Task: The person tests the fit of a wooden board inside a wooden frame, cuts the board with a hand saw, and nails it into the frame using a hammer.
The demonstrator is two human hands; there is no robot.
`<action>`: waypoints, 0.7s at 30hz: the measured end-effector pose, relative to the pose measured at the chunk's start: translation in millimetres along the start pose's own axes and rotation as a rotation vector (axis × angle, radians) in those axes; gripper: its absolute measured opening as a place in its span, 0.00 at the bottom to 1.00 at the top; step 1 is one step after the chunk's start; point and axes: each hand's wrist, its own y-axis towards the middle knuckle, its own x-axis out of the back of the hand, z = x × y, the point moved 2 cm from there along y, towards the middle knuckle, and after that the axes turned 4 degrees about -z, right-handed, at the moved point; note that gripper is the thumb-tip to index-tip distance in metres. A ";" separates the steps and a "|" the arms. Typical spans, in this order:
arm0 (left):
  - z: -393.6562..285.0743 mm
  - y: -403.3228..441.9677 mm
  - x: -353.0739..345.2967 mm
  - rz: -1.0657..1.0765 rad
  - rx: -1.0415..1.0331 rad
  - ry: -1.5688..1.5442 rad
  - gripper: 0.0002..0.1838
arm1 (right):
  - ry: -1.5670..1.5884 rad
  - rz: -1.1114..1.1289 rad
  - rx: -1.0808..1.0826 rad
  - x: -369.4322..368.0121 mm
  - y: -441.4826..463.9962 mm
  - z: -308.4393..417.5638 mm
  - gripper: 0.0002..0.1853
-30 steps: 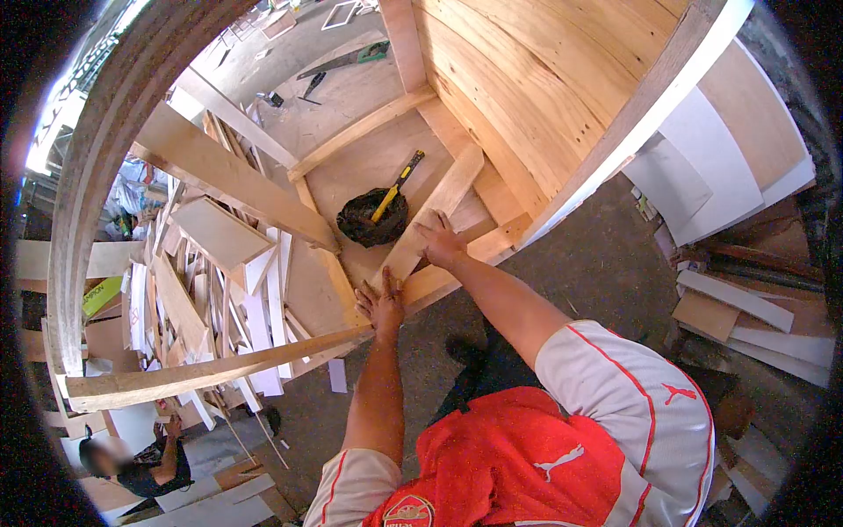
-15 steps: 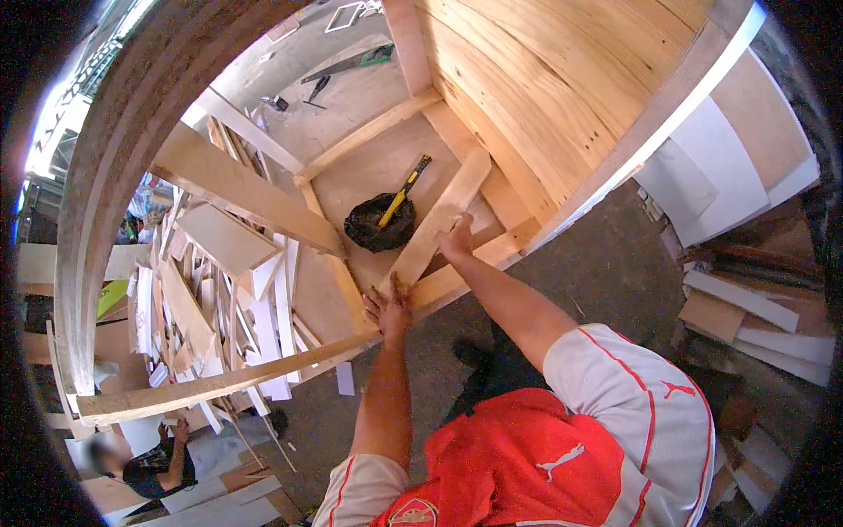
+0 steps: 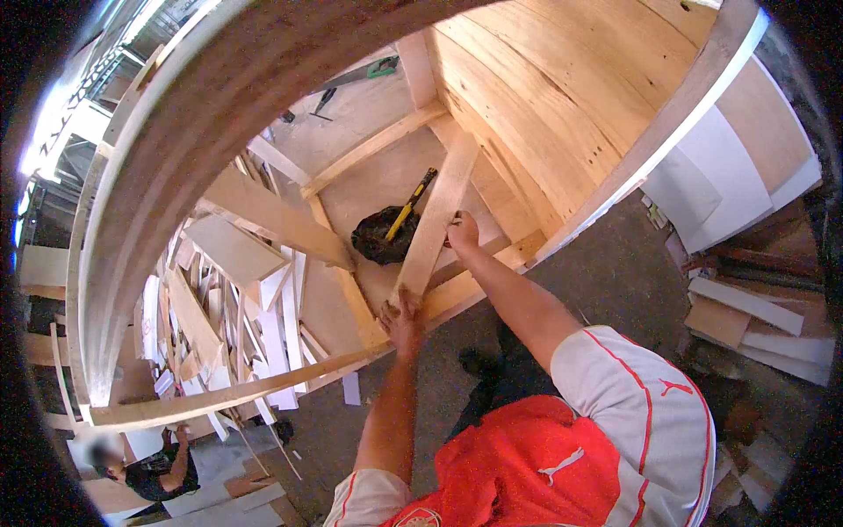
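Holding: left hand (image 3: 402, 322) on near end of loose board (image 3: 442, 211), near side of black bag (image 3: 373, 248); fingers slightly apart, grip not closed.
Right hand (image 3: 463, 234): right of bag, at board's right edge, fingers curled; can't tell if grip is clamped.
Board: lying at a slant just right of bag, inside wooden frame (image 3: 357, 303), far end leaning toward plank wall (image 3: 562, 97).
Bag: dark, rumpled, open on top.
Hammer (image 3: 410, 206): in bag, yellow-and-black handle sticking up and out, toward far right.
Offcuts (image 3: 198, 316): messy pile, left of bag.
Other person (image 3: 167, 470): well left of bag, on near side, dark top.
Green-handled tool (image 3: 382, 67): on floor, well beyond bag.
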 end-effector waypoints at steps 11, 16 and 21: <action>-151.2 47.4 137.3 -0.244 -0.121 -0.588 0.32 | -0.075 0.164 0.458 110.4 -119.2 112.2 0.16; -258.6 90.1 229.2 -0.341 -0.046 -1.030 0.22 | -0.165 0.299 0.469 176.4 -171.0 124.1 0.20; -322.5 58.6 279.2 -0.300 0.022 -1.161 0.14 | -0.128 0.431 0.605 258.6 -179.1 119.8 0.20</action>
